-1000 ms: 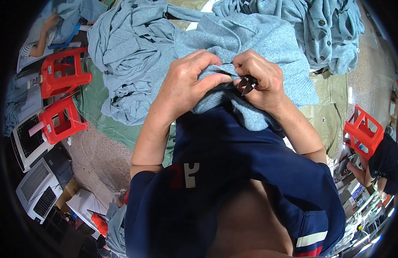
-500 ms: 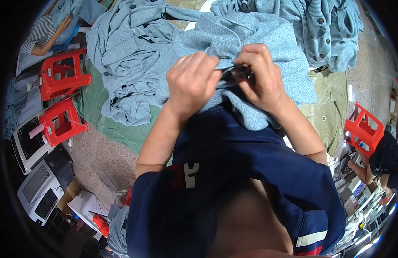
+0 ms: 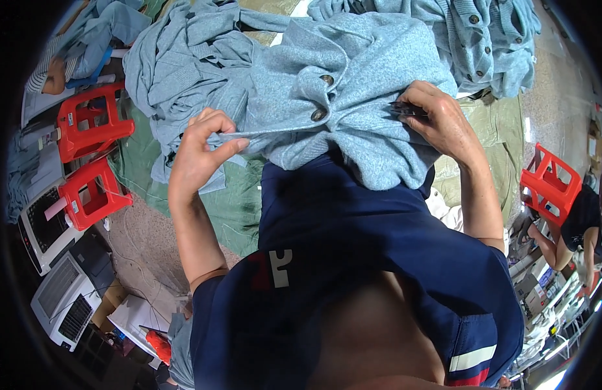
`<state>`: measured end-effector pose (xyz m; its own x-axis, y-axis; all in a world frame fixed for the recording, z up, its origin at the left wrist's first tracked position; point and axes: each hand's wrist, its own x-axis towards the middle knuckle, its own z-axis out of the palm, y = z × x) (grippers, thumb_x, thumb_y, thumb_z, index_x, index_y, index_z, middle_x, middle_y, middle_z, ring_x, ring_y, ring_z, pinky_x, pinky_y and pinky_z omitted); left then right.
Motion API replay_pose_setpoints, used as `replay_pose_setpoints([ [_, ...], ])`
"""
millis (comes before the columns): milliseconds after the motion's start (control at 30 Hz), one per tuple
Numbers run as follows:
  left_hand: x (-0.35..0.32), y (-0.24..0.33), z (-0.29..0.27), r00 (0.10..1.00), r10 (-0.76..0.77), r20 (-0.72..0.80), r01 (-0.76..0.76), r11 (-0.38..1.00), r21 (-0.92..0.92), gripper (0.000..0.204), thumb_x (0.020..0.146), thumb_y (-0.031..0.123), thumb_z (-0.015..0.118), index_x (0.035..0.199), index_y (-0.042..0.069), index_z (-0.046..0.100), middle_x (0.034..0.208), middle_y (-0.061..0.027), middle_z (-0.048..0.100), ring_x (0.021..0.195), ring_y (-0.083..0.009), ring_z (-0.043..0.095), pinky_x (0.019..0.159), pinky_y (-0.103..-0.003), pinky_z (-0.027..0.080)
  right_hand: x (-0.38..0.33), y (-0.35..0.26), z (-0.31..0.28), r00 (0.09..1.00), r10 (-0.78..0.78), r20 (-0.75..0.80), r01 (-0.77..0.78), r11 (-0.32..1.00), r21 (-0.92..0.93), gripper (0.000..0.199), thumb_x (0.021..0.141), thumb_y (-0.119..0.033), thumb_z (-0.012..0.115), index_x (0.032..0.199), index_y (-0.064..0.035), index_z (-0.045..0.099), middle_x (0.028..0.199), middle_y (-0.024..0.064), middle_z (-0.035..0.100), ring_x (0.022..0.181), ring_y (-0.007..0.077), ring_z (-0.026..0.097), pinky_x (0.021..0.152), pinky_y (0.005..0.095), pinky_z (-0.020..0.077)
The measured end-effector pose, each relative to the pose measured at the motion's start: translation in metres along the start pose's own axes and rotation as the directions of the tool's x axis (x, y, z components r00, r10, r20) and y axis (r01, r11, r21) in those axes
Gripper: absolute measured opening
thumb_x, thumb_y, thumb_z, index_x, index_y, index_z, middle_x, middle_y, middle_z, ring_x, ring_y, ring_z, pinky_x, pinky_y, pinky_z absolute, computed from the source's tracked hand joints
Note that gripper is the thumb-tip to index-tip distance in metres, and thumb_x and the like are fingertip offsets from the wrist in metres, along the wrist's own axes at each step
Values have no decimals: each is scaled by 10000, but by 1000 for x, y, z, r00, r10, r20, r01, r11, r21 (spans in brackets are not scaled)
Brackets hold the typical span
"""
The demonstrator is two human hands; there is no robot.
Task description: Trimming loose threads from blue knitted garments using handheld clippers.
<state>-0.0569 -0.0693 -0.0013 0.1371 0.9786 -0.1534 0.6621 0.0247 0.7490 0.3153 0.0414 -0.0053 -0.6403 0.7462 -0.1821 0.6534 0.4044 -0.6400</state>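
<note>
Left hand (image 3: 200, 153) pinching an edge of the light-blue knit cardigan (image 3: 340, 104), thumb and fingers closed narrow on the fabric, left of the two brown buttons (image 3: 322, 97). Right hand (image 3: 437, 120) clamped on the cardigan to the right of those buttons, with a small dark tool (image 3: 405, 109) between the fingers, kind unclear. Cardigan bunched against the chest just above the navy shirt (image 3: 353, 260), more blue knitwear (image 3: 483, 39) piled beyond it on the green cloth (image 3: 229, 208), two red stools (image 3: 86, 156) well to its left.
</note>
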Motion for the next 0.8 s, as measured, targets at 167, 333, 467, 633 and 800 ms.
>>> replay_pose_setpoints([
  [167,-1,50,-4,996,-15,87,72,703,-707,250,679,121,773,730,50,539,778,-5,553,759,-118,504,712,-268,361,0,-21,-15,788,-504,-353,408,858,-313,260,683,12,664,938,-12,620,910,103,596,822,286,609,670,342,501],
  [333,32,98,33,1000,7,30,20,607,-794,140,805,50,699,923,2,640,861,4,598,783,-56,548,710,-196,435,13,-65,3,470,-707,-528,773,619,-140,196,640,-70,716,817,-6,661,828,88,595,711,215,605,575,290,501],
  [467,42,111,51,999,2,-46,-36,650,-759,185,837,65,698,987,-21,633,868,23,591,772,-47,528,688,-194,437,20,-63,21,518,-643,-565,747,661,-68,246,651,10,750,868,-1,634,866,95,564,735,235,590,615,322,482],
  [633,43,97,53,977,150,-152,-205,858,-471,282,762,87,758,994,-12,632,850,-11,605,787,-73,560,679,-221,447,29,-64,34,497,-609,-618,716,690,-104,178,665,-46,727,797,-31,610,797,83,554,644,204,573,518,296,459],
  [800,47,92,44,925,334,-181,-380,829,-411,244,725,52,751,931,2,631,899,-78,642,792,-196,624,680,-264,476,33,-85,26,758,-341,-556,575,751,323,250,716,-11,715,916,-40,569,903,105,550,694,191,593,576,288,484],
])
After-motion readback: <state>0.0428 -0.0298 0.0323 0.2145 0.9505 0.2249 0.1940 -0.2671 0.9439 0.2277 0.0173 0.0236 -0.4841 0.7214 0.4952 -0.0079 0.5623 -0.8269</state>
